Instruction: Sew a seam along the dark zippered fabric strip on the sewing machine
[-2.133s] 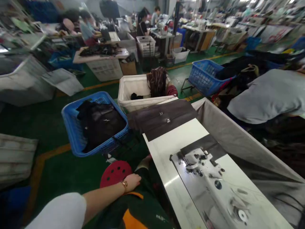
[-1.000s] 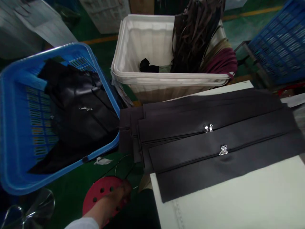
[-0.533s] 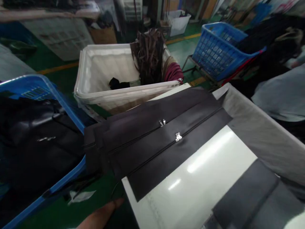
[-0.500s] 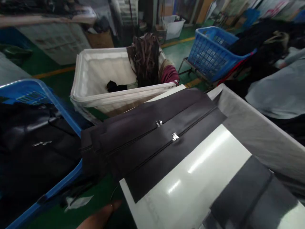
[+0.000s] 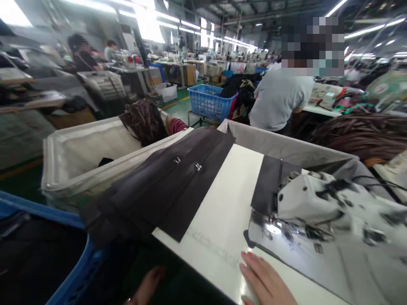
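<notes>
My right hand (image 5: pixel 267 277) rests on the front edge of the white table (image 5: pixel 219 224), fingers stretched out and holding nothing. It is near the metal bed of a sewing machine (image 5: pixel 305 199). My left hand (image 5: pixel 148 286) is low, off the table's left corner; it is dim and partly cut off, so its fingers cannot be made out. Dark fabric panels (image 5: pixel 165 178) with long seams and two small silver metal fittings (image 5: pixel 197 167) lie across the table's left part, hanging over its edge. Another dark panel (image 5: pixel 263 182) lies flat behind the machine head, partly hidden by it.
A blue basket (image 5: pixel 73 220) of dark pieces stands at the left. Behind the panels is a white bin (image 5: pixel 76 169) with brown strips (image 5: pixel 143 123). A grey bin (image 5: pixel 286 148) borders the table's far side. Farther back, a person (image 5: pixel 280 97) in a grey shirt sits.
My view has swung up and right, bringing the sewing machine and the workshop beyond into sight. My right hand now shows clearly on the table edge. The fabric panels stay on the table.
</notes>
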A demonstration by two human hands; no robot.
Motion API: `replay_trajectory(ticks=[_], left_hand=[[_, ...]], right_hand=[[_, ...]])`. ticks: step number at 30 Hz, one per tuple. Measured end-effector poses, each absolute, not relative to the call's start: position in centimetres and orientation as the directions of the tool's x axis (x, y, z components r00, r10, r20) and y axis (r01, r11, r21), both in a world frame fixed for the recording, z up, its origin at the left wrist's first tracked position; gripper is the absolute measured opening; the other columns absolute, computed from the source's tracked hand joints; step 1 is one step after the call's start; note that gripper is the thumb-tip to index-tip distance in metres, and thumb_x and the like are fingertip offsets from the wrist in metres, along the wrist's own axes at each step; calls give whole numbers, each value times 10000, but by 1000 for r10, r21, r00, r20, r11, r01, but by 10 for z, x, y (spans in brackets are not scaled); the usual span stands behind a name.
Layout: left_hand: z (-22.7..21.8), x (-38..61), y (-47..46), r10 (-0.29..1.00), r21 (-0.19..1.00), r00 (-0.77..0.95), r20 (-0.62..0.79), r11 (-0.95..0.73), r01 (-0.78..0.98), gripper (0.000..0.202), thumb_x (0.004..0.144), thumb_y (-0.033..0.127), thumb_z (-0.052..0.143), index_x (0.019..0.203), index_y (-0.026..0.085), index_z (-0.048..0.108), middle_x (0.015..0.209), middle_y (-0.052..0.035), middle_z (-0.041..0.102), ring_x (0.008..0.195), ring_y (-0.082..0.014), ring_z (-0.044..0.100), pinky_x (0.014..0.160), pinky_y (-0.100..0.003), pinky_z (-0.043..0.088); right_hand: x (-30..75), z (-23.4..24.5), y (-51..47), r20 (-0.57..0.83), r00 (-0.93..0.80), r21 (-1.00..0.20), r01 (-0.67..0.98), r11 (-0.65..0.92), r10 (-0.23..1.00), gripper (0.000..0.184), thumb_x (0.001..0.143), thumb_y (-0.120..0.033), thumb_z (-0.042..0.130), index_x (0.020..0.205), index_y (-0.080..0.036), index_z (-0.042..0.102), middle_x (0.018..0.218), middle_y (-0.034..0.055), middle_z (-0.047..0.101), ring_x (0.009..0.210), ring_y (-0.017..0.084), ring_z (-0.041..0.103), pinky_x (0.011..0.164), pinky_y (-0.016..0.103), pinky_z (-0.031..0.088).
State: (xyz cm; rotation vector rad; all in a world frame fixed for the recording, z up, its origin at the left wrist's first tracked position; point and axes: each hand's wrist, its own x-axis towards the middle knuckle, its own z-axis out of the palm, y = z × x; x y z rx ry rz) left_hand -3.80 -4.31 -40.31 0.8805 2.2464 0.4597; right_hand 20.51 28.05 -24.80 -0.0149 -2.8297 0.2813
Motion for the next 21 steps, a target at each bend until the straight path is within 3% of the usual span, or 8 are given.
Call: replay_trajectory(ticks=[3,5,7,9,11,13,18,21], left_hand=[[-353,-21,-49,834,606,-442,-330,546,578,349,966,276,314,1024,240,657,1011,-60,694,949,-208,675,852,-345,566],[-303,-19,-36,971,655,-193,-143,239,717,306,948,244,380,1129,262,627,1104,-47,671,1016,-180,644,881,-295,546],[-251,-29,-12,995,530,33,94,-78,845,379,948,184,409,1295,275,531,1246,-53,621,1127,-176,594,967,-313,499],[-209,-48,20,956,328,92,278,-184,927,393,950,204,452,1336,262,498,1356,-75,551,1215,-199,539,1022,-362,460],[-186,-68,52,958,191,58,280,-115,975,577,907,404,561,1415,172,416,1509,-157,344,1364,-291,367,1100,-474,365],[-185,-80,79,966,108,138,219,-165,980,808,802,577,629,1433,129,394,1523,-186,296,1395,-351,292,1118,-551,300],[-223,-71,119,903,170,356,241,-401,900,440,891,236,480,1320,181,560,1422,-91,482,1272,-251,500,1074,-410,426],[-225,-55,120,858,271,387,339,-482,833,402,921,212,406,1267,243,607,1308,-24,601,1160,-209,599,1015,-356,491]], right_hand=[[222,-226,270,213,-960,-162,148,976,181,550,872,-349,569,1400,-241,462,1461,45,452,1278,276,507,1019,419,506],[232,-215,260,178,-950,-197,222,955,258,498,898,-340,529,1387,-260,475,1468,35,447,1302,269,480,1046,453,481],[240,-209,252,158,-933,-239,282,929,324,456,914,-327,503,1364,-255,499,1457,46,465,1310,259,467,1069,464,456],[248,-203,245,156,-909,-275,335,901,386,428,921,-309,490,1342,-243,523,1440,64,487,1307,253,466,1081,469,438],[257,-192,239,160,-879,-303,390,870,450,412,915,-283,490,1321,-237,545,1419,77,509,1300,250,469,1088,468,423],[268,-179,233,161,-842,-321,448,834,515,408,905,-257,493,1306,-234,560,1399,79,529,1291,246,474,1098,458,407],[307,-153,210,235,-689,-339,602,723,685,356,905,-253,481,1232,-206,615,1305,106,596,1217,252,520,1068,455,413],[320,-158,172,325,-522,-439,655,615,788,318,937,-286,437,1142,-200,664,1186,115,653,1115,244,569,1008,451,445]])
